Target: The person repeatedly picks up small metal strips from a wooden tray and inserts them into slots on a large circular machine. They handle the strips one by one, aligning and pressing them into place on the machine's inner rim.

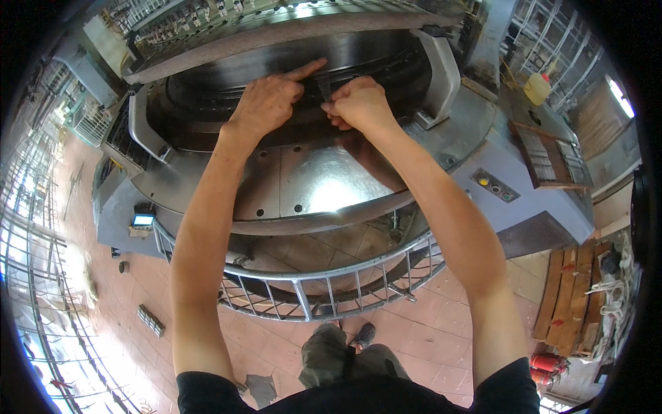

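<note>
Both my hands reach into the gap of a large circular knitting machine point(289, 172), between its upper ring and the flat metal plate. My left hand point(265, 103) has its index finger stretched out along the dark curved cylinder point(345, 48), with the other fingers bent and nothing visible in them. Just to the right, my right hand point(360, 103) is closed in a pinch at the cylinder's lower edge. A thin dark strip point(324, 87) stands up from its fingertips. What that strip is cannot be made out, and the pinch partly hides it.
A curved metal guard rail point(303, 277) runs between me and the machine. Grey brackets point(441, 76) flank the gap. Buttons sit on a panel point(495, 185) at right, a small screen point(143, 220) at left. A yellowish bottle point(537, 88) and wooden pallet point(569, 297) are to the right.
</note>
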`<state>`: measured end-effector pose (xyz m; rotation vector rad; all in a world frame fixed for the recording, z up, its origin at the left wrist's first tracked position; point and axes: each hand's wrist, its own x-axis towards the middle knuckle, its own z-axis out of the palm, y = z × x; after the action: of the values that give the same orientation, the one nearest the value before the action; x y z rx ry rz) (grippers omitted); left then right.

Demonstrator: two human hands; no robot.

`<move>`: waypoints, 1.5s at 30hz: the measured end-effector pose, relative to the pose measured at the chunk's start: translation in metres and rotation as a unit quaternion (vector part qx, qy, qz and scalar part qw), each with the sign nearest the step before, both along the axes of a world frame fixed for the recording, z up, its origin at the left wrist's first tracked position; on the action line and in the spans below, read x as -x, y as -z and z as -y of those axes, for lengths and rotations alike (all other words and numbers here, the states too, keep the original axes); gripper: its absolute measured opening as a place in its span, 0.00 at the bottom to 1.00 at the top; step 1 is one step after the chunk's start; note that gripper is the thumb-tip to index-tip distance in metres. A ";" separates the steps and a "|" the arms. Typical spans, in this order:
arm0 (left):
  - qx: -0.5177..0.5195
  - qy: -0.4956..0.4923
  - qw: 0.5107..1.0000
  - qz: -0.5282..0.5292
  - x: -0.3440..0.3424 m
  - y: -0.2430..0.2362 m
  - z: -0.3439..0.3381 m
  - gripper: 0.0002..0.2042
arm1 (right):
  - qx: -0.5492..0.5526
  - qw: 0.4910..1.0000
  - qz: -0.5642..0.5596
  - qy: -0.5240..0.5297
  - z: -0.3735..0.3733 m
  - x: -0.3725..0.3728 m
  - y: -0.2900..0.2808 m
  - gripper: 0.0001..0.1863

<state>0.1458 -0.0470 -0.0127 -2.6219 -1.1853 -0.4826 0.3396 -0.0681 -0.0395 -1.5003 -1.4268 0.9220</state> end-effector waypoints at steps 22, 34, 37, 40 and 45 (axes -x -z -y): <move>-0.047 -0.014 0.998 -0.031 0.001 0.001 -0.005 0.26 | -0.162 0.986 0.048 -0.013 -0.013 -0.002 0.026 0.12; -0.079 0.018 0.996 0.028 0.002 0.011 -0.015 0.31 | -0.184 0.977 0.103 0.011 -0.013 0.001 0.021 0.10; -0.106 0.057 0.992 0.030 0.001 0.016 -0.013 0.32 | -0.125 0.989 0.082 -0.012 -0.003 -0.002 0.023 0.09; -0.101 0.033 0.994 0.020 -0.001 0.010 -0.014 0.32 | -0.269 0.954 0.116 0.057 -0.012 0.009 0.024 0.09; -0.121 -0.048 0.990 0.053 -0.010 0.001 -0.011 0.34 | -0.259 0.957 0.112 0.068 -0.033 0.015 0.023 0.09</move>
<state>0.1553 -0.0360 -0.0136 -2.3494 -1.1954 -0.7061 0.3244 -0.0347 -0.0629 -1.3038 -1.5526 0.2616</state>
